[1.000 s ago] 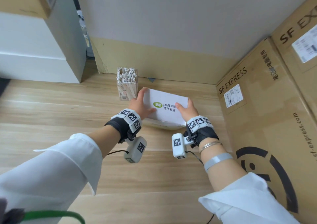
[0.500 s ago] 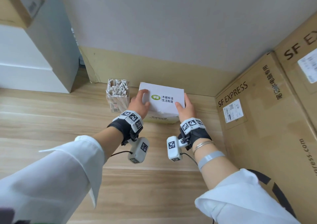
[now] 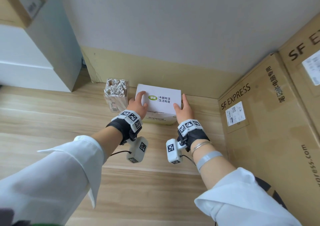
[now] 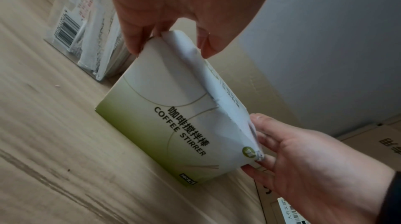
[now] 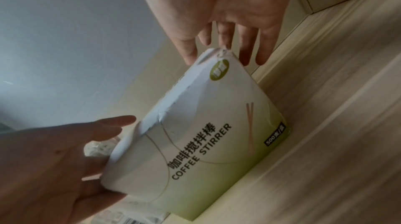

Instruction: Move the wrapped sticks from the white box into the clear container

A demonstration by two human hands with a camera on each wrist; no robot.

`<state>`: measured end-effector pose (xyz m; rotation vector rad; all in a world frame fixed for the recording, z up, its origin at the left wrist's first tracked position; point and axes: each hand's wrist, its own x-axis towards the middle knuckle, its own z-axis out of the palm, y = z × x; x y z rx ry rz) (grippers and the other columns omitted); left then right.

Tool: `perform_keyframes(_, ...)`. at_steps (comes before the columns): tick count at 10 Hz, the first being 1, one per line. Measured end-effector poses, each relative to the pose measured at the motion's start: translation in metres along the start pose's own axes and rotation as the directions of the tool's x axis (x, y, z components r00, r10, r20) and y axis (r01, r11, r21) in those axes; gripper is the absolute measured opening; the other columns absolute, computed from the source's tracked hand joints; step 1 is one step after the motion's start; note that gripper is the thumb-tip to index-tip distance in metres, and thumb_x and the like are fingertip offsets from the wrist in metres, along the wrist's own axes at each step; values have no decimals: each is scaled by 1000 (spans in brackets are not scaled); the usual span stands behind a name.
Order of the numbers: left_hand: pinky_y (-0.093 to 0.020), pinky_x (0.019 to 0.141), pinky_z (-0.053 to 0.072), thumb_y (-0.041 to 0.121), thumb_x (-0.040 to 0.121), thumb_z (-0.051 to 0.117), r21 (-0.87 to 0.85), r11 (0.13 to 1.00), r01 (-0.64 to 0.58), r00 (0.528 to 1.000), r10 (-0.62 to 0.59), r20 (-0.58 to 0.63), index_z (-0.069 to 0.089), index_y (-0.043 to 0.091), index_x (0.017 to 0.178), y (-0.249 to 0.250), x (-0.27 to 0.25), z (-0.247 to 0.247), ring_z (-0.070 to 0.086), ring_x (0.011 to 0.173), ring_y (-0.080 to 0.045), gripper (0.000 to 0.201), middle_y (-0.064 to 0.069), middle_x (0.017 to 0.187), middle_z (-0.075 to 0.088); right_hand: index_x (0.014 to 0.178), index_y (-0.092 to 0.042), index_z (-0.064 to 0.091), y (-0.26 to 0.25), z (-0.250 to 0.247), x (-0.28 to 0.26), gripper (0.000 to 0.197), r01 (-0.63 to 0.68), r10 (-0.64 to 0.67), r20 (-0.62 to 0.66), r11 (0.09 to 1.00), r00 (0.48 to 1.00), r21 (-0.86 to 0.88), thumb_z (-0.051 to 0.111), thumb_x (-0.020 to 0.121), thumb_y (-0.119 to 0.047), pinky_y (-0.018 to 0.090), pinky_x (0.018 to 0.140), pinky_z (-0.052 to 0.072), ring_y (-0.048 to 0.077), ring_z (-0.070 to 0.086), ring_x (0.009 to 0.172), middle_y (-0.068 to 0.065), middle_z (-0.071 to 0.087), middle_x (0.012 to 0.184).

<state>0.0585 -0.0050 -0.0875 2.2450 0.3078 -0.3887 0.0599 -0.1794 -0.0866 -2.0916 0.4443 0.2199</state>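
Note:
The white box (image 3: 161, 101), printed "COFFEE STIRRER" on its green-tinted front (image 4: 165, 107), stands shut on the wooden surface close to the wall. My left hand (image 3: 137, 102) holds its left end, thumb in front and fingers over the top edge. My right hand (image 3: 183, 108) holds the right end, thumb on the lid and fingers down the side. Just left of the box stands the clear container (image 3: 116, 101), packed full of upright wrapped sticks (image 3: 115, 87). No sticks show inside the box.
Large SF Express cartons (image 3: 259, 121) wall off the right side. A cardboard strip (image 3: 173, 69) runs along the foot of the back wall. A white cabinet (image 3: 43, 61) stands at the left. Wooden surface (image 3: 138, 182) stretches toward me.
The box, held tilted a second ago, has moved back toward the wall and now stands level on the surface beside the container. Both hands stayed on its ends.

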Motion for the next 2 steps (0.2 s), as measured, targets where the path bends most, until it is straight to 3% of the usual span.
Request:
perform_keyframes(1, -36, 91, 42, 19, 96, 38, 29, 999, -27, 1000, 27, -4, 29, 24, 143, 4, -11, -6, 55, 107, -35, 49, -23, 135, 43, 148, -19, 24, -6, -7, -10, 59, 34, -34, -25, 999, 999, -14, 49, 94, -18, 25, 109, 27, 19, 35, 138, 1, 34, 152)
perform_keyframes(2, -36, 91, 42, 20, 96, 38, 30, 998, -62, 998, 63, -16, 32, 22, 142, 8, -18, -14, 55, 110, -33, 47, -19, 139, 41, 146, -17, 31, -16, -11, -23, 55, 75, -76, -67, 997, 995, -12, 48, 94, -15, 21, 105, 28, 20, 36, 137, 2, 37, 150)
